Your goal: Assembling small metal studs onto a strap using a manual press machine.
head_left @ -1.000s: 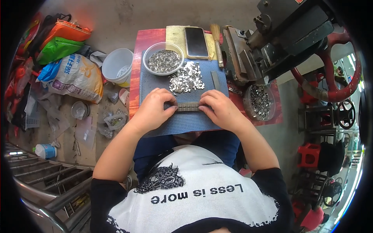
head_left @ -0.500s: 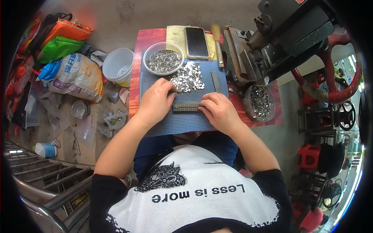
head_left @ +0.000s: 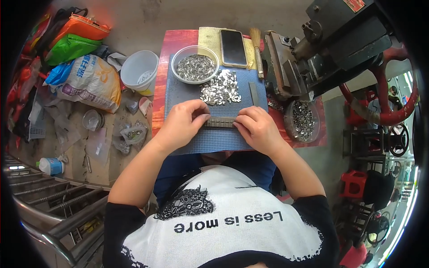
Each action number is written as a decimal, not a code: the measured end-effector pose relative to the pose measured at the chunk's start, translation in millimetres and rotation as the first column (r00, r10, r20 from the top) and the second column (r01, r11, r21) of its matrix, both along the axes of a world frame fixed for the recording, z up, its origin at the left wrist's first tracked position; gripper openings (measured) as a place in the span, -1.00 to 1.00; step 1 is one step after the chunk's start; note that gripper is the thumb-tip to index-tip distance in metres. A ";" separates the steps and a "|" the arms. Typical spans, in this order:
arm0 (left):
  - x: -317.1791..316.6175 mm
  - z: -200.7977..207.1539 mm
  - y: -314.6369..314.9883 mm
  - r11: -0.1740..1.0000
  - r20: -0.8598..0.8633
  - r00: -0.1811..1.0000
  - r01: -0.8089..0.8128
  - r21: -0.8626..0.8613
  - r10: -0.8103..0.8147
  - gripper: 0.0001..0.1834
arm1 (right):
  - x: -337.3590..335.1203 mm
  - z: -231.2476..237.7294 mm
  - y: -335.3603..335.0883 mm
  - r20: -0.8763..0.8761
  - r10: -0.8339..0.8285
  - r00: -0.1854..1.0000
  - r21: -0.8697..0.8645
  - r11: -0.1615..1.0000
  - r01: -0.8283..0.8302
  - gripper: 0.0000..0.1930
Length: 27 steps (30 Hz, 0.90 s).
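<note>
A dark slotted metal bar [head_left: 221, 122] lies crosswise over the blue ribbed mat [head_left: 210, 144], between my two hands. My left hand [head_left: 182, 124] is closed, with thumb and forefinger pinched at the bar's left end. At the right end, the fingers of my right hand [head_left: 260, 128] close on the bar. Just beyond it is a loose pile of small shiny metal pieces [head_left: 221, 89]. A clear round tub [head_left: 173, 71] holding many thin metal pieces stands behind my left hand. Whether a small piece is between my left fingertips is hidden.
A flat grey metal strip [head_left: 254, 94], a brush [head_left: 258, 53] and a phone [head_left: 233, 48] lie farther back. To the right are a tub of metal parts [head_left: 302, 120] and a dark machine press [head_left: 330, 49] with a red handwheel [head_left: 380, 89]. A white bucket [head_left: 129, 73] stands left.
My left hand has moved from beside the pile to the bar's left end, its fingertips now pinched there. My right hand stays at the right end. The whole view has shifted slightly.
</note>
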<state>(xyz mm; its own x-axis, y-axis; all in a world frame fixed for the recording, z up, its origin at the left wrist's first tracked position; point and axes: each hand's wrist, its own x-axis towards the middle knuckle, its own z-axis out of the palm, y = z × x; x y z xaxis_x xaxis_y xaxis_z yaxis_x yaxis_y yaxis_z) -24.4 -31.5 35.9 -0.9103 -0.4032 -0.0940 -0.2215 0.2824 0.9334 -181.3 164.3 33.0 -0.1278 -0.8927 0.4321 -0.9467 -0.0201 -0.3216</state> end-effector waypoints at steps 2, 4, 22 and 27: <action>0.2 -3.6 2.0 0.960 -0.090 0.991 0.069 -0.272 -0.097 -0.89 | 0.6 0.9 -1.7 0.015 -0.013 1.000 0.005 1.000 0.013 -0.86; 0.4 -10.2 3.4 0.924 -0.171 0.978 0.047 -0.380 -0.120 -0.87 | 0.5 3.1 -2.1 0.032 -0.007 0.999 0.020 1.000 0.007 -0.86; -26.8 -20.8 -4.6 0.893 -0.151 0.986 -0.126 -0.433 0.065 -0.90 | -6.7 11.1 -4.4 0.265 -0.003 0.964 0.119 0.992 -0.029 -0.90; -17.8 -14.6 -2.7 0.928 -0.175 0.984 -0.099 -0.358 0.037 -0.87 | -13.9 7.3 -22.2 0.334 -0.120 0.935 0.105 0.990 0.089 -0.90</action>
